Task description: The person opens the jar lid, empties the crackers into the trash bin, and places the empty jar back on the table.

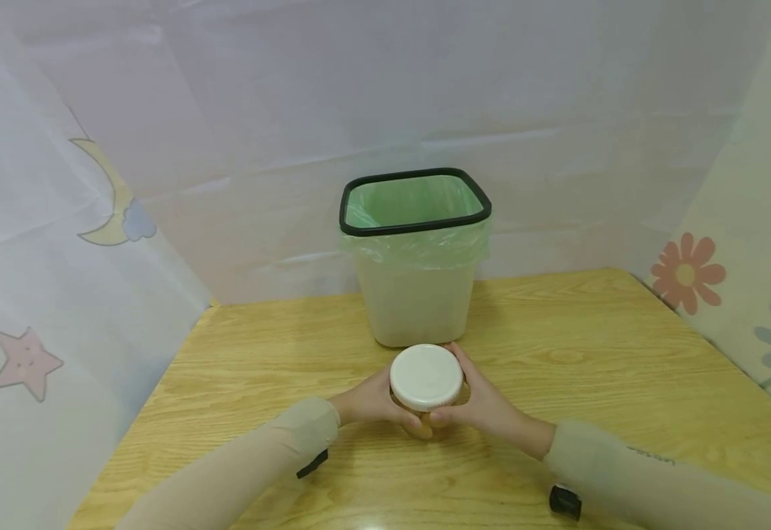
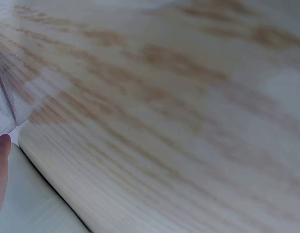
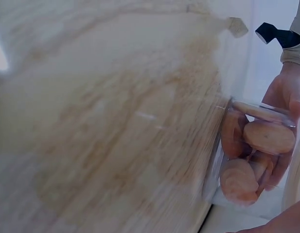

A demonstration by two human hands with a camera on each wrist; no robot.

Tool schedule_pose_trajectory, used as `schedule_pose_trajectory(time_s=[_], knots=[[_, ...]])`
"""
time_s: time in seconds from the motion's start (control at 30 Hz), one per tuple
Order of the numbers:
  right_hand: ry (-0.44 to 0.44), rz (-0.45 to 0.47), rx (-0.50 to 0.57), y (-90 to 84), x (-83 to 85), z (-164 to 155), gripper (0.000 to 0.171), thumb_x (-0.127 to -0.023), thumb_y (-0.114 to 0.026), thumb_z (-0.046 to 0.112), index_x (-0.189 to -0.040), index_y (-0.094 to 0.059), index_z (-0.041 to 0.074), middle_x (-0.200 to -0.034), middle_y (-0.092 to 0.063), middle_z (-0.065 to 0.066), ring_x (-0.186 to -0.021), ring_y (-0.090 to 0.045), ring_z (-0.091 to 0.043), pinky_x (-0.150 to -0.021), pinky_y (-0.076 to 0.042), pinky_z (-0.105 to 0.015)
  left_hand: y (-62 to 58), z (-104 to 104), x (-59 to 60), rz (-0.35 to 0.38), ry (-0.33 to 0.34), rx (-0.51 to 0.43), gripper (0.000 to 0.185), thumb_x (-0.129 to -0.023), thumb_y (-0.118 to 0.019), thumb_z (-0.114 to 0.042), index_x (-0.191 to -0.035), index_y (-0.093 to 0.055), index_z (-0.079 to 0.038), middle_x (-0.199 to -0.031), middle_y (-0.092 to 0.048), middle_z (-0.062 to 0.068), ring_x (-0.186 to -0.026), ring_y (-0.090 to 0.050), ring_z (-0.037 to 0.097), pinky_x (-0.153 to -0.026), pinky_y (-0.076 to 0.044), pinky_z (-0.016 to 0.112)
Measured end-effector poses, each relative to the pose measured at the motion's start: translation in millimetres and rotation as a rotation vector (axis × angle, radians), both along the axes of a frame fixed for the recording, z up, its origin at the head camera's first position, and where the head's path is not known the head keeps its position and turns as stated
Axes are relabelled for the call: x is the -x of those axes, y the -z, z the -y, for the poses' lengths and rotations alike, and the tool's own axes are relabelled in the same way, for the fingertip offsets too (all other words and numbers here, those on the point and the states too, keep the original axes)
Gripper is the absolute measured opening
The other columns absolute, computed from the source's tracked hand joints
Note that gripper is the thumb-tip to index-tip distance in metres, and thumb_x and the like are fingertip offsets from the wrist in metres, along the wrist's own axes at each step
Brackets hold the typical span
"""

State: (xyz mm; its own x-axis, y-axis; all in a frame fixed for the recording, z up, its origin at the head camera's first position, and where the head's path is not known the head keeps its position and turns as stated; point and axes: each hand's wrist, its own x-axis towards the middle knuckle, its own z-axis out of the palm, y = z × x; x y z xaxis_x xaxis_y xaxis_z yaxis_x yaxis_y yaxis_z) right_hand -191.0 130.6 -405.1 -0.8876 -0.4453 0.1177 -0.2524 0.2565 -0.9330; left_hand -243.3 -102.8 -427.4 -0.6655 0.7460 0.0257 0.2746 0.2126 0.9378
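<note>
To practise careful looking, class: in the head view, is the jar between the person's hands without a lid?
No, a round white lid covers the top of the jar.

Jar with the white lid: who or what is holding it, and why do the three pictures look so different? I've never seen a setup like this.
There is no machine: the left hand and right hand are a person's, holding the jar between them. The widest picture comes from a camera on the person's head, looking forward and down. It shows a wooden table with a bin behind the jar, lined with a green bag.

The other two come from cameras on the wrists. The left one sees mostly blurred table, with a fingertip at its edge. The right one sees the jar's clear side and rounded tan shapes through it, too unclear to name.
</note>
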Motion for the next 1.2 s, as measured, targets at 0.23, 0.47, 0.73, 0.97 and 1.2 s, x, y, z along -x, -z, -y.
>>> schedule_pose_trajectory(time_s=[0.23,0.47,0.73,0.97,1.2], knots=[[0.001,0.013,0.031,4.4,2.4,1,0.123,-0.075,-0.086,0.026,-0.153,0.005,-0.002,-0.157,-0.011,-0.026,-0.142,-0.007,-0.047,-0.107,-0.007,-0.071,2.6,-1,2.0,-0.009,0.006,0.004,0.101,-0.075,-0.086,-0.018,-0.151,-0.021,-0.028,-0.147,-0.036,-0.007,-0.133,-0.037,0.009,-0.112,-0.025,0.037],[0.007,0.015,0.004,3.6,5.2,0,0.123,-0.074,-0.087,0.028,-0.153,0.003,-0.004,-0.156,-0.012,-0.029,-0.142,-0.009,-0.049,-0.107,-0.011,-0.07,3.1,-1,2.9,-0.022,0.007,-0.003,0.101,-0.074,-0.087,-0.02,-0.151,-0.022,-0.026,-0.146,-0.037,-0.007,-0.133,-0.037,0.009,-0.112,-0.025,0.037],[-0.016,0.017,-0.017,3.8,8.8,-2,0.121,-0.074,-0.086,0.03,-0.153,0.0,-0.003,-0.155,-0.014,-0.03,-0.141,-0.01,-0.051,-0.105,-0.01,-0.073,4.2,-1,3.9,-0.029,-0.003,-0.001,0.101,-0.074,-0.087,-0.016,-0.151,-0.022,-0.026,-0.145,-0.038,-0.007,-0.132,-0.038,0.009,-0.112,-0.025,0.038],[-0.057,0.006,0.004,3.3,11.2,-4,0.119,-0.076,-0.085,0.027,-0.151,0.0,-0.007,-0.155,-0.011,-0.032,-0.14,-0.008,-0.052,-0.103,-0.008,-0.075,3.5,0,3.7,-0.022,0.006,-0.014,0.1,-0.075,-0.086,-0.016,-0.151,-0.023,-0.024,-0.145,-0.038,-0.005,-0.132,-0.038,0.01,-0.112,-0.026,0.037],[-0.069,0.005,0.009,4.0,13.7,-6,0.118,-0.075,-0.086,0.028,-0.152,-0.003,-0.005,-0.156,-0.009,-0.031,-0.141,-0.005,-0.051,-0.104,-0.007,-0.074,3.1,0,2.8,-0.018,-0.01,-0.01,0.1,-0.074,-0.086,-0.012,-0.15,-0.023,-0.023,-0.144,-0.039,-0.006,-0.131,-0.039,0.01,-0.112,-0.026,0.036]])
